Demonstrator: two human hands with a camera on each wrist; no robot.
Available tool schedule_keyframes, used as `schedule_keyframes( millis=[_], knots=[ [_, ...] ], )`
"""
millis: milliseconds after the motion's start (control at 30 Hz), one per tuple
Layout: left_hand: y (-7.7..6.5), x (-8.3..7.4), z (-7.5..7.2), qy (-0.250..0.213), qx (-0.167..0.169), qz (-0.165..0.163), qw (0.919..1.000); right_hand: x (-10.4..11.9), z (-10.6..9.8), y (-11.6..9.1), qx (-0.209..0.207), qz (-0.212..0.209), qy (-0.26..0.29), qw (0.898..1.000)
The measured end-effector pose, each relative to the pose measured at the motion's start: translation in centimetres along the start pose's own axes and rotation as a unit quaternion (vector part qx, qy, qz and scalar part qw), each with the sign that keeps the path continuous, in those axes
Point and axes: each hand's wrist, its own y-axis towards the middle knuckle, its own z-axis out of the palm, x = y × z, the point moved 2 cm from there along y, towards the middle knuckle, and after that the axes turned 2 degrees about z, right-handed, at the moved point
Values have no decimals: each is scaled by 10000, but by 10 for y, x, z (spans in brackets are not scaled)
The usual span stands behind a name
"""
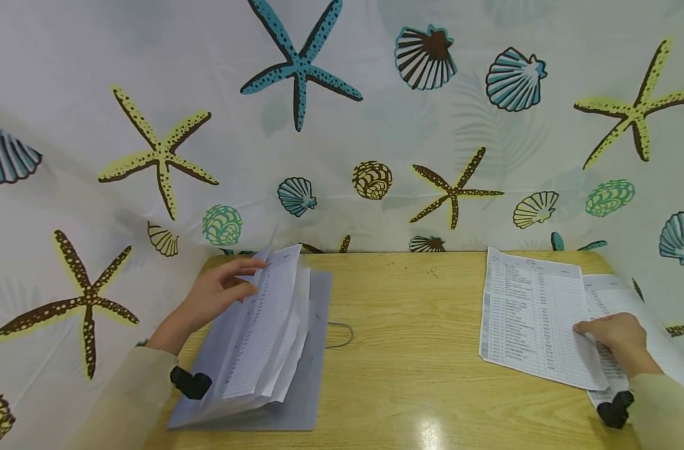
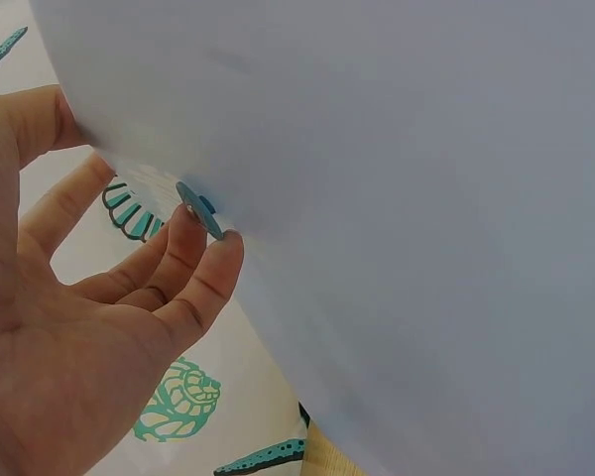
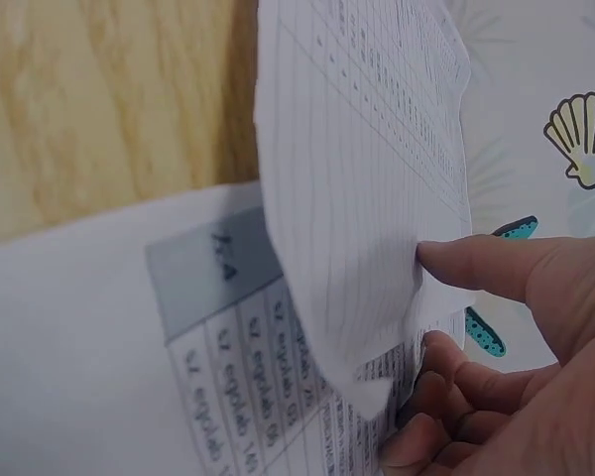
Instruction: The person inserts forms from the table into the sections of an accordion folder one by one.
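Observation:
At the left lies an open grey-blue folder (image 1: 317,350) with a stack of printed sheets (image 1: 274,312) fanned up inside it. My left hand (image 1: 226,287) is at the upper edge of the stack. In the left wrist view its thumb and index finger pinch the edge of a pale sheet (image 2: 377,198), while other fingertips touch a small blue disc (image 2: 198,210) on that sheet. On the right, my right hand (image 1: 619,337) pinches the edge of a printed sheet (image 1: 533,312), thumb on top. Another printed sheet (image 1: 606,294) lies beneath it.
A thin grey cord loop (image 1: 350,337) sticks out from the folder's right side onto the wooden table (image 1: 403,350). A white cloth (image 1: 342,137) with starfish and shells stands behind the table and along both sides.

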Motion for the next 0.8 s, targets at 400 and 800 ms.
schedule_keyframes(
  millis=[400, 800],
  knots=[
    [-1, 3, 1, -132, 28, 14, 9999, 3, -6, 0, 35, 42, -49, 10000],
    [-1, 1, 0, -59, 32, -2, 10000, -3, -8, 11, 724, -121, 1406, 9873]
  ],
)
